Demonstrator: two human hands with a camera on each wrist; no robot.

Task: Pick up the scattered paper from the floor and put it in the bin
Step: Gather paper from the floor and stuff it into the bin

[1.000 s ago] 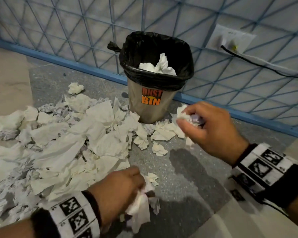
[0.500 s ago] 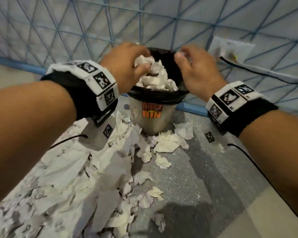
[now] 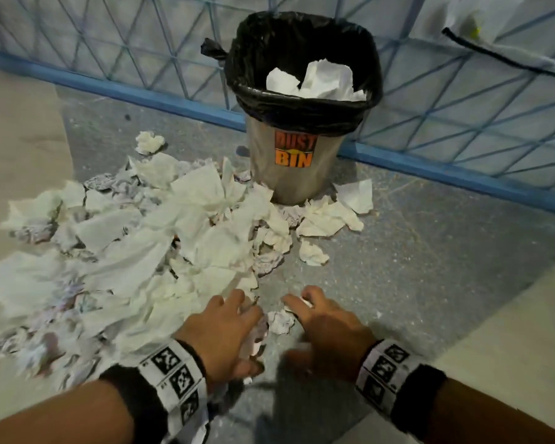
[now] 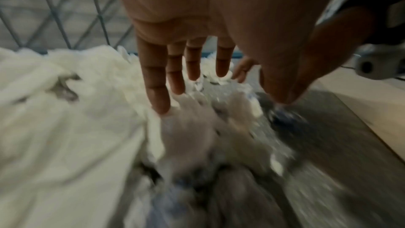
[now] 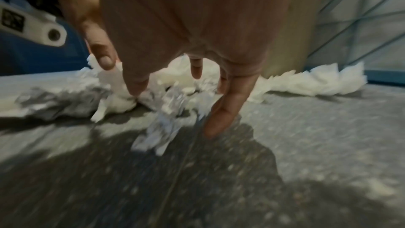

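Note:
A wide heap of crumpled white paper (image 3: 135, 251) covers the grey floor left of a steel bin (image 3: 293, 161) marked DUST BIN. Its black liner (image 3: 302, 104) holds crumpled paper (image 3: 318, 80). My left hand (image 3: 225, 328) is low over the heap's near edge, fingers straight and spread, holding nothing; in the left wrist view its fingertips (image 4: 161, 105) hover over blurred paper (image 4: 65, 127). My right hand (image 3: 318, 318) is beside it, fingers spread, above a small crumpled scrap (image 3: 281, 320). That scrap (image 5: 162, 127) lies under the spread fingers (image 5: 221, 115).
A wall with a blue lattice pattern and a blue skirting strip (image 3: 141, 91) runs behind the bin. A black cable (image 3: 494, 56) hangs on the wall at upper right. More scraps (image 3: 334, 216) lie at the bin's foot. Pale floor tile (image 3: 494, 331) lies to the right.
Both hands were over the bin's mouth with paper; they have let it go and dropped back to the floor, now spread over the near scraps. The bin holds more paper.

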